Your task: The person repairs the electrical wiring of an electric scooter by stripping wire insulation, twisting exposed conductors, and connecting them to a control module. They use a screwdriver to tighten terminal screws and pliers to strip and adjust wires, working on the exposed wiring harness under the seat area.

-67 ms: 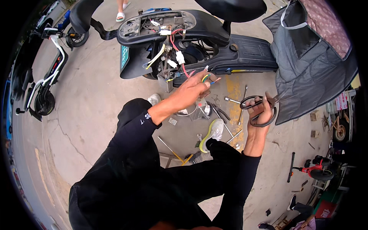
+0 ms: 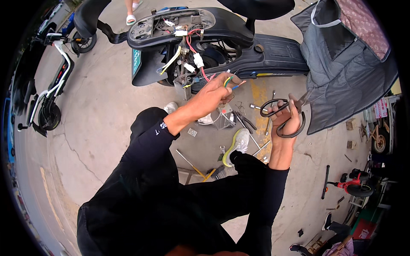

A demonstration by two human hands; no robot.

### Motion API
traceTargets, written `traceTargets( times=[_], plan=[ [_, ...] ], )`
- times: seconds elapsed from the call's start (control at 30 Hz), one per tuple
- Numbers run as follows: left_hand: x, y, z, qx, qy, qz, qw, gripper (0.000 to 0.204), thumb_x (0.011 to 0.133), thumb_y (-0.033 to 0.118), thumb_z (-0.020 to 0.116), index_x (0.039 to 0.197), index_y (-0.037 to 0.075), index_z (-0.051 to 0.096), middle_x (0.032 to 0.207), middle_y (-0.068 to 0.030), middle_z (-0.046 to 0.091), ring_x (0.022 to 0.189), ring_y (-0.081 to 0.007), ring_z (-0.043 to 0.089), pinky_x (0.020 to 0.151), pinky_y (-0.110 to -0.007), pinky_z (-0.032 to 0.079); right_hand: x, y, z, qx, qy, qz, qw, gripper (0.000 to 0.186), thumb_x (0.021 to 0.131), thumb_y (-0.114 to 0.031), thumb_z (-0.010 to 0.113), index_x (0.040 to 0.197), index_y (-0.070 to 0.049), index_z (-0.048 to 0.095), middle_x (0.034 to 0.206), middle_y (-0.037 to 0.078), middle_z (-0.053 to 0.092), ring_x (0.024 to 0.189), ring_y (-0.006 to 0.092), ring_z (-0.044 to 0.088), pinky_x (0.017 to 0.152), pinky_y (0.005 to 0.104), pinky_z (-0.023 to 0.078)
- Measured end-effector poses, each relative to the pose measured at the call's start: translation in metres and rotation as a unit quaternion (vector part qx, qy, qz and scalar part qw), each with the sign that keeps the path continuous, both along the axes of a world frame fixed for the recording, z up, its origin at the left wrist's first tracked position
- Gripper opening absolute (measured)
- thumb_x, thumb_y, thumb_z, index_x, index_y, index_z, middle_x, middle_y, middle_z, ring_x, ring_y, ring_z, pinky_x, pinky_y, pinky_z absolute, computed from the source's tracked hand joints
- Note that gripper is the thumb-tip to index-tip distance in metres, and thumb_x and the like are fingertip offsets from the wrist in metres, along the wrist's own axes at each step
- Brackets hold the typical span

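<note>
My left hand (image 2: pixel 215 94) reaches out toward the black electric scooter (image 2: pixel 239 47) and pinches a bundle of coloured wires (image 2: pixel 230 81) that run out of the scooter's opened body. Red, yellow-green and blue strands show between my fingers. My right hand (image 2: pixel 288 121) is held up to the right and grips a pair of large black-handled scissors (image 2: pixel 282 115), blades pointing up and right. Both forearms wear black sleeves.
Wrenches and other hand tools (image 2: pixel 252 123) lie scattered on the concrete below my hands. A grey quilted cover (image 2: pixel 346 72) hangs over the scooter's front at right. A white-and-black scooter (image 2: pixel 47 94) stands at left. Another person's sandalled foot (image 2: pixel 131 18) is at the top.
</note>
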State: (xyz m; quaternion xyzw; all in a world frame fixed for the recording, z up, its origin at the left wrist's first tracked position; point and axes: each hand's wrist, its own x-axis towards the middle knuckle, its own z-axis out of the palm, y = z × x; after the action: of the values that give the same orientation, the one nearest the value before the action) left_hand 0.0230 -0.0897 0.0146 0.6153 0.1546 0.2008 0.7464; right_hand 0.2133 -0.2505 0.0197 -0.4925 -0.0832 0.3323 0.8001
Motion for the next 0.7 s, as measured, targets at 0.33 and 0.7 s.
traceTargets(
  times=[0.33, 0.7],
  plan=[
    [-0.001, 0.002, -0.007, -0.024, -0.057, -0.004, 0.998, 0.016, 0.096, 0.013, 0.047, 0.109, 0.005, 0.044, 0.079, 0.0006, 0.041, 0.069, -0.0088, 0.038, 0.065, -0.025, 0.033, -0.013, 0.022, -0.001, -0.034, -0.024, 0.045, 0.998, 0.056, 0.089, -0.017, 0.058, 0.139, 0.0, 0.041, 0.113, 0.017, 0.063, 0.105, 0.0296, 0.064, 0.091, 0.0378, 0.048],
    [-0.007, -0.001, -0.006, 0.048, -0.049, -0.033, 0.997, 0.049, 0.091, 0.033, 0.039, 0.119, 0.003, 0.065, 0.085, 0.0016, 0.047, 0.076, -0.0078, 0.042, 0.063, -0.023, 0.033, -0.007, 0.021, 0.001, 0.01, -0.048, 0.033, 0.998, 0.048, 0.092, -0.015, 0.047, 0.137, 0.0, 0.041, 0.094, 0.014, 0.058, 0.082, 0.0255, 0.062, 0.074, 0.0386, 0.053]
  ],
)
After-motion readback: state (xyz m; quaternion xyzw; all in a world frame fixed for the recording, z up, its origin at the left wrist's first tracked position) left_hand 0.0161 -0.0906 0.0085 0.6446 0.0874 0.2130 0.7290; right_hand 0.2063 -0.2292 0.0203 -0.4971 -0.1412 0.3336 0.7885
